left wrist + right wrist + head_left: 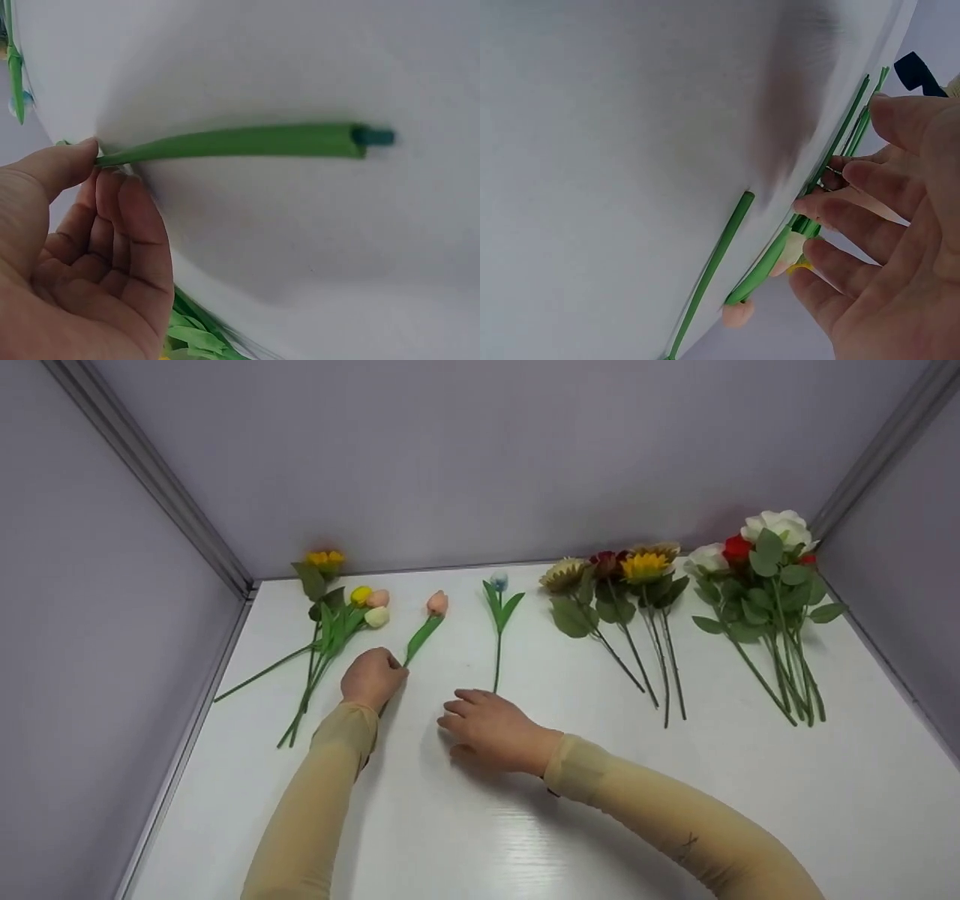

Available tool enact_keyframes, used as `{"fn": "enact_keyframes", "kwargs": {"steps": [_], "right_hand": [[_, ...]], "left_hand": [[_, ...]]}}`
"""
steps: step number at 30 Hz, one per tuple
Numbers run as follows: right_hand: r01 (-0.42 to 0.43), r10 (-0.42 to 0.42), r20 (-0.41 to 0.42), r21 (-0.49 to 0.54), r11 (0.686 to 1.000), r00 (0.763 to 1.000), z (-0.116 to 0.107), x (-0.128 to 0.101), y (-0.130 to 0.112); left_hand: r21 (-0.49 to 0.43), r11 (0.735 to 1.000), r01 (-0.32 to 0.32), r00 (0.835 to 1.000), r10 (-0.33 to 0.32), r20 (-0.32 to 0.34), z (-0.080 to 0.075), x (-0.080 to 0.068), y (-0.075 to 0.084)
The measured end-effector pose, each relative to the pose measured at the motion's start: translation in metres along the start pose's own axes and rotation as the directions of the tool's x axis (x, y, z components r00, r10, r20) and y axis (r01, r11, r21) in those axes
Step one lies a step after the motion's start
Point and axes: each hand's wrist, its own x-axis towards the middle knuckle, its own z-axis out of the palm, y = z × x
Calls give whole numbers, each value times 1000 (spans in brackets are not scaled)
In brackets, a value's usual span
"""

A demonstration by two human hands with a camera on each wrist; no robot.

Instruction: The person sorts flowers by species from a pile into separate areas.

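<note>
My left hand (373,679) pinches the stem of a pink tulip (437,604) between thumb and fingertips, its bloom pointing towards the back wall. In the left wrist view the green stem (247,142) runs out from the pinch to its cut end. A pale blue tulip (499,580) lies to the right, stem towards me. Just below that stem's end hovers or rests my right hand (499,733), fingers spread and holding nothing. The right wrist view shows its loosely bent fingers (851,217) apart from the blue tulip's stem (716,259).
On the left lie a yellow sunflower (325,559) and several tulips, including a white one (376,617). Sunflowers (646,565) and a dark red flower (606,564) lie right of centre. White and red roses (780,529) are bunched far right. Grey walls (517,457) enclose the white table (442,840).
</note>
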Motion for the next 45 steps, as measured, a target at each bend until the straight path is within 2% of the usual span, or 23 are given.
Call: {"fn": "enact_keyframes", "kwargs": {"steps": [5,8,11,14,16,18,21,23,25,26,29,31,33,35,38,41,45], "right_hand": [[-8,10,-37,49,999,999,0,-10,8],[-54,59,-37,122,991,998,-2,-20,16],[-113,125,-48,199,974,991,-3,-32,24],[-150,178,-86,259,954,980,-3,-45,32],[-177,221,-111,308,935,969,-2,-54,36],[-209,277,-131,383,900,952,-2,-63,38],[-255,375,-137,520,815,917,0,-76,38],[-285,441,-116,614,736,890,1,-83,36],[-312,498,-72,701,642,864,2,-88,34],[-319,520,-43,746,585,853,2,-90,34],[-317,564,51,867,384,824,3,-95,32],[-297,580,101,921,252,808,3,-97,31],[-269,593,131,951,151,794,3,-100,31],[-245,609,144,966,85,780,4,-102,31],[-225,639,156,974,27,753,6,-104,31],[-216,654,168,976,-7,738,9,-105,31],[-212,667,181,977,-35,722,11,-105,30]], "left_hand": [[-60,998,6,1000,-6,1,-5,-2,3],[-159,987,4,1000,-1,18,-9,-5,7],[-300,954,12,998,6,62,-12,-7,16],[-476,878,55,991,8,130,-10,-9,28],[-587,805,88,985,16,170,-5,-11,37],[-674,729,120,978,31,207,2,-14,48],[-762,633,138,971,64,229,13,-20,64],[-812,569,133,969,97,227,22,-25,75],[-853,509,117,968,135,213,30,-30,87],[-872,477,109,967,153,204,34,-32,94],[-912,399,89,965,193,179,44,-38,113],[-927,366,77,964,210,163,49,-41,125],[-936,345,66,964,222,149,54,-44,135],[-943,329,52,963,234,134,57,-45,143],[-948,317,40,962,243,122,61,-47,150],[-947,320,29,961,251,114,62,-48,154],[-944,329,18,959,261,110,61,-47,156]]}}
